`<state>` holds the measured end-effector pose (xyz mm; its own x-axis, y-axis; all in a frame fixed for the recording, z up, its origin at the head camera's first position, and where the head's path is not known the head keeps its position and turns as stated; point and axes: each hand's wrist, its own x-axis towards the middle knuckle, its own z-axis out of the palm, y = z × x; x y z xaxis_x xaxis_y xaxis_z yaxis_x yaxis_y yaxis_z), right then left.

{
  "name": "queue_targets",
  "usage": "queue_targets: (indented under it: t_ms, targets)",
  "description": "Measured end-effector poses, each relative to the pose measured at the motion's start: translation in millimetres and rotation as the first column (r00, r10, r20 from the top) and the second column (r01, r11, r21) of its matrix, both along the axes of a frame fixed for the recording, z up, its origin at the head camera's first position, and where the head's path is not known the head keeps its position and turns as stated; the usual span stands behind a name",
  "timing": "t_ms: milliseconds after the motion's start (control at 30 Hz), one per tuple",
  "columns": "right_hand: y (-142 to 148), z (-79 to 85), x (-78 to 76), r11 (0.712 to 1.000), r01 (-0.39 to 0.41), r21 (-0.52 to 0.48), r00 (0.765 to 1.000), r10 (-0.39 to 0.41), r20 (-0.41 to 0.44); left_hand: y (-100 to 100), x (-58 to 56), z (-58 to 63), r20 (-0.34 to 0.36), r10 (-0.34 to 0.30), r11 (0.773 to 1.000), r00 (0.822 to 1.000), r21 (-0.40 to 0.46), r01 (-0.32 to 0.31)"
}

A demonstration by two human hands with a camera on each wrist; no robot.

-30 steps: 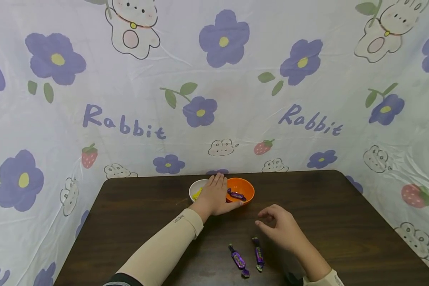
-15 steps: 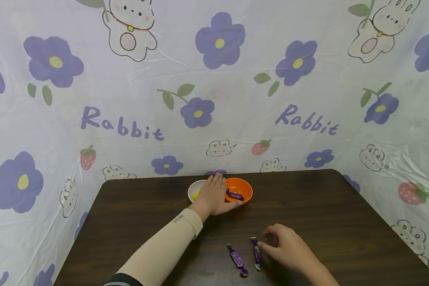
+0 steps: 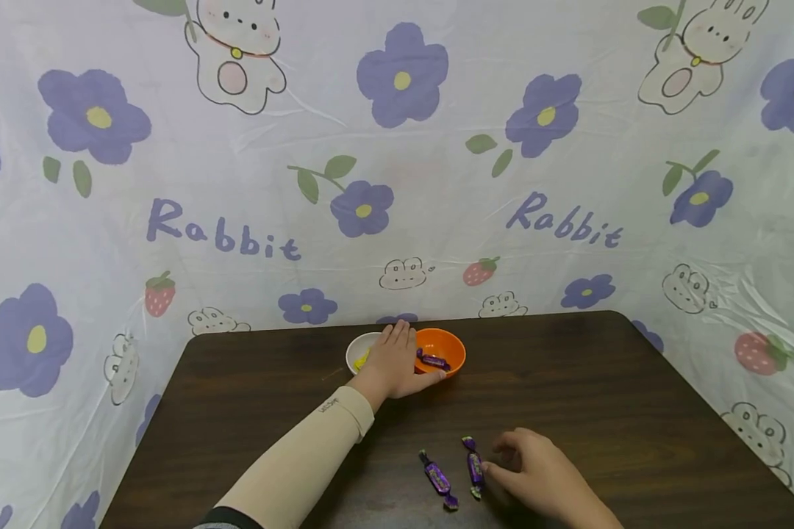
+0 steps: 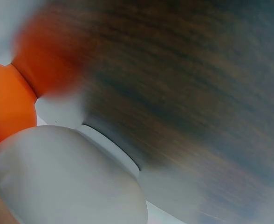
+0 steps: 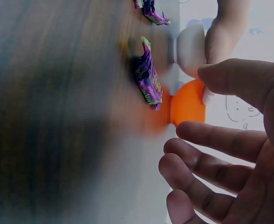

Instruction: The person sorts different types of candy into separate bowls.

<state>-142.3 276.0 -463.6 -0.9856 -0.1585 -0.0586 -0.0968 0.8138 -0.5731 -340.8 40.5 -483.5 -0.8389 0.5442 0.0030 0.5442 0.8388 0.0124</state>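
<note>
My left hand [image 3: 393, 365] rests with straight fingers over the touching sides of a white bowl [image 3: 355, 346] and an orange bowl [image 3: 453, 344]. Purple-wrapped candy [image 3: 434, 361] lies inside the orange bowl, and something yellow [image 3: 361, 360] shows in the white one; the hand hides part of both. Closer to me, two twist-wrapped purple candies lie on the table: a left candy [image 3: 439, 479] and a right candy [image 3: 474, 468]. Just right of the latter is my right hand [image 3: 536, 470]. In the right wrist view its loosely bent fingers [image 5: 211, 168] and thumb are apart, holding nothing.
The dark wooden table [image 3: 251, 411] has its far edge close behind the bowls. A white cloth [image 3: 437, 162] printed with flowers and rabbits hangs behind the table and at its sides.
My right hand has come back from near the orange bowl to beside the right candy on the table. The left hand stays on the bowls. The head view has shifted slightly.
</note>
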Motion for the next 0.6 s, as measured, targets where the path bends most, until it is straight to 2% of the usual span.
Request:
queue_targets:
  t_ms: [300,600]
  targets:
    - [6,-6.3,10.8,1.000,0.007,-0.030,0.996,-0.004,0.094,-1,0.6,-0.6,-0.005,0.002,1.000,1.000,0.009,-0.002]
    - [10,-15.8,20.3,1.000,0.001,-0.013,0.995,0.000,0.100,1,0.7,0.5,0.010,0.007,1.000,1.000,-0.001,-0.007]
